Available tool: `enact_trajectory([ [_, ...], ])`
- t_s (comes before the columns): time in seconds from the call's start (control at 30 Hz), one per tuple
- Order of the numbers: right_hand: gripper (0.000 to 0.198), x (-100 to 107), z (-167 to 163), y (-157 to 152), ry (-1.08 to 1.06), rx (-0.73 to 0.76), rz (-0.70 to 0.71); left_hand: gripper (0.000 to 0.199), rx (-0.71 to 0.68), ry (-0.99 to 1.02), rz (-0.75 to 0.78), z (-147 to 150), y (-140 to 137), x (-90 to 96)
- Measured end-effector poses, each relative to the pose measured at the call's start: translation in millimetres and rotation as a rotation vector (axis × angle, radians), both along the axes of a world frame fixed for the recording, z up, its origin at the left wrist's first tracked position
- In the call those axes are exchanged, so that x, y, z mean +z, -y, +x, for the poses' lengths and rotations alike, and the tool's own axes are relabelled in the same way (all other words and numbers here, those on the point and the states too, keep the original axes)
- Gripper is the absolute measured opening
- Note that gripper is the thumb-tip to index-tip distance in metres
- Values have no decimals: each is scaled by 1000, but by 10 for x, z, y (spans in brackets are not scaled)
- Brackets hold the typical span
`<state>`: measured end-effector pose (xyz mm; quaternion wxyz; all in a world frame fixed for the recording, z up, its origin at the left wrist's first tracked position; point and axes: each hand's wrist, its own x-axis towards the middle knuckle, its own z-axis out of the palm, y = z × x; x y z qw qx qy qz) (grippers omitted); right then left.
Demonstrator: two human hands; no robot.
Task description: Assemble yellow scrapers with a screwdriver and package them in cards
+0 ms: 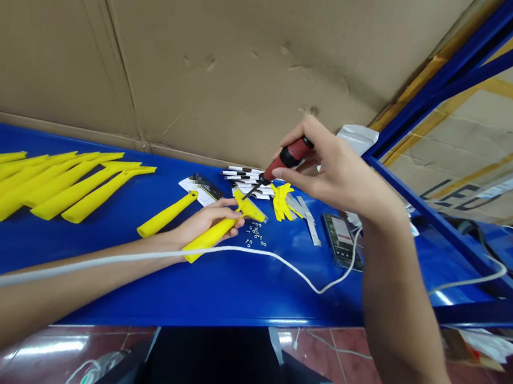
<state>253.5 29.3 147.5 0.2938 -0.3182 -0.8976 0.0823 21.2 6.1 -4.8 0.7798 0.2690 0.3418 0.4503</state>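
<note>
My left hand (212, 215) is closed around a yellow scraper (208, 241), its wide head pointing away to the right and its handle toward me. A red-and-black screwdriver (282, 160) is gripped in my right hand (332, 166) above it. The screwdriver's shaft slants down to the scraper's head; whether the tip sits in a screw is too small to tell. Small nuts or washers (256, 233) lie scattered beside the scraper head. Just behind are small yellow plastic pieces (282, 202) and thin metal blades (312, 223).
Several yellow scraper handles (55, 189) lie in a row on the blue table (245, 301) at left; one yellow handle (167, 214) is nearer. White-and-black strips (245, 174) are piled behind. A phone (342, 241) lies right. A white cable (250, 250) crosses in front. Blue frame bars (435, 235) stand right.
</note>
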Motion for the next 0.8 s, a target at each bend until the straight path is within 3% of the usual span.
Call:
enact_trajectory([
  [0.13,34,290,-115,57,141,-5,95,59,-22,-38,4,-21,20,19],
  [0.23,31,388,-165,58,186,19,150,59,-43,-70,-5,-35,30,46],
  [0.37,25,387,-191,25,145,22,148,62,-71,-75,-38,-46,12,45],
  [0.57,42,384,-130,31,185,97,-30,69,-30,2,-21,-37,-38,-38],
  [0.8,25,449,-9,0,283,57,66,67,6,-10,-35,-2,-23,-4],
])
